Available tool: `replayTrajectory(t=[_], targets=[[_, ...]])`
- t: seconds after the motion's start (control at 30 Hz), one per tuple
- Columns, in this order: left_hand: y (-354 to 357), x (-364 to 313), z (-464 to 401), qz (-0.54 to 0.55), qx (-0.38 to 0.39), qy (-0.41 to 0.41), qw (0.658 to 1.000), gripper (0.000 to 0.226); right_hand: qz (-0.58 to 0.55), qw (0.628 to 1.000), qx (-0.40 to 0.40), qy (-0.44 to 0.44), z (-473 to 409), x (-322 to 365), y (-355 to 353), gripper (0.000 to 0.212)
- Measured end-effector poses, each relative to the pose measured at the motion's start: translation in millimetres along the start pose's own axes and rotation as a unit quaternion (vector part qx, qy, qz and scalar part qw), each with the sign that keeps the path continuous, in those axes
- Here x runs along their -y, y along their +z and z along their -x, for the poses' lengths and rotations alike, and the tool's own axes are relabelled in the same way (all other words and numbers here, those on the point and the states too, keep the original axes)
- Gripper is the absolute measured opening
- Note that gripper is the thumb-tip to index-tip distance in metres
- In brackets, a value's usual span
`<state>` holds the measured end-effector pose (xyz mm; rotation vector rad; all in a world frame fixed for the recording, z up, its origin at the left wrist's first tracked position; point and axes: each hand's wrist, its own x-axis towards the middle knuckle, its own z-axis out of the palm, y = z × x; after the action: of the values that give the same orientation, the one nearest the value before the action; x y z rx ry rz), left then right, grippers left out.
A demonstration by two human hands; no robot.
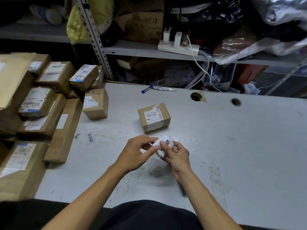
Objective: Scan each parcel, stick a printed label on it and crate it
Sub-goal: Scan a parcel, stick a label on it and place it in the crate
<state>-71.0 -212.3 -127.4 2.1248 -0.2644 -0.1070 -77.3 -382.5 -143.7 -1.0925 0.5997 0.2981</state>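
Two hands — left hand (134, 152) and right hand (177, 154) — pinch the printed label (163, 145) at frame centre; we judge we're peeling it — next, press it onto the parcel (153, 117) just above.

Parcel (153, 117) in front of you: shipping label reads "159-159 K02" above barcode; smaller print under it too fine to read. Sticker on table (90, 138), left of your hands: "退回件". Printed label (163, 145) pinched in both your hands: large black characters, partly covered by fingers, can't read them whole. Cardboard box on shelf (146, 25): handwritten digits, roughly "0729", faint. Stacked parcels (54, 75) at left: labels blurred, unreadable.
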Motion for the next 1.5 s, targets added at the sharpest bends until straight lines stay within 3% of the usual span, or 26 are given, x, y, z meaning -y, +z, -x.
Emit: replayTrajectory(t=[0.07, 0.2, 0.33, 0.53, 0.7, 0.77, 0.83, 0.97, 1.03, 1.07, 1.1, 1.17, 1.23, 1.33, 1.43, 1.5], targets=[[1.7, -0.3, 3.2, 0.010, -0.023, -0.001, 1.000, 0.036, 0.003, 1.000, -0.009, -0.004, -0.2, -0.1, 1.1, 0.054], [5.3, -5.0, 4.6, 0.107, -0.023, -0.076, 0.991, 0.027, 0.033, 0.999, -0.022, -0.027, -0.9, -3.3, 3.1, 0.055], [6.1, -4.5, 2.9, 0.191, -0.011, -0.130, 0.973, 0.018, 0.047, 0.998, -0.008, -0.040, -2.5, -6.7, 1.9, 0.072], [3.4, -2.5, 0.5, 0.273, 0.008, -0.212, 0.938, 0.014, 0.070, 0.996, 0.028, -0.044, -5.7, -9.2, -4.9, 0.067], [-3.6, 6.1, -5.7, 0.320, -0.090, -0.274, 0.903, 0.015, 0.138, 0.985, 0.091, -0.054, -3.8, -10.5, -14.8, 0.049], [-13.0, 13.4, -10.2, 0.298, -0.147, -0.270, 0.904, 0.013, 0.249, 0.956, 0.132, -0.083, -0.5, -13.0, -22.8, 0.042], [-25.4, 19.6, -14.0, 0.277, -0.180, -0.258, 0.908, 0.012, 0.391, 0.897, 0.160, -0.125, 2.5, -20.5, -28.1, 0.037], [-43.4, 17.8, -17.3, 0.298, -0.117, -0.223, 0.921, 0.013, 0.607, 0.750, 0.193, -0.176, 1.4, -40.7, -31.4, 0.035], [-47.8, 17.1, -17.0, 0.323, -0.077, -0.212, 0.919, 0.014, 0.641, 0.712, 0.219, -0.183, 3.6, -41.6, -31.8, 0.052], [-49.2, 17.0, -16.9, 0.335, -0.062, -0.209, 0.916, 0.014, 0.628, 0.721, 0.218, -0.195, 6.1, -38.5, -29.7, 0.059], [-50.0, 16.7, -16.9, 0.345, -0.050, -0.208, 0.914, 0.015, 0.582, 0.762, 0.200, -0.201, 8.8, -34.2, -25.4, 0.058], [-50.6, 15.4, -17.8, 0.355, -0.029, -0.211, 0.910, 0.018, 0.412, 0.885, 0.137, -0.167, 9.6, -21.1, -9.9, 0.040], [-49.3, 14.7, -20.0, 0.355, 0.000, -0.216, 0.910, 0.017, 0.248, 0.959, 0.115, -0.081, -0.5, -3.9, 8.1, 0.029], [-45.9, 16.4, -26.1, 0.350, 0.052, -0.204, 0.913, 0.020, 0.118, 0.980, 0.158, 0.025, -16.1, 18.1, 27.6, 0.020], [-42.4, 15.6, -32.7, 0.328, 0.050, -0.193, 0.923, 0.019, 0.112, 0.980, 0.160, 0.032, -27.3, 24.2, 36.7, 0.028], [-39.5, 16.3, -38.1, 0.298, 0.018, -0.210, 0.931, 0.039, 0.103, 0.984, 0.144, 0.028, -33.8, 23.4, 39.0, 0.026]])
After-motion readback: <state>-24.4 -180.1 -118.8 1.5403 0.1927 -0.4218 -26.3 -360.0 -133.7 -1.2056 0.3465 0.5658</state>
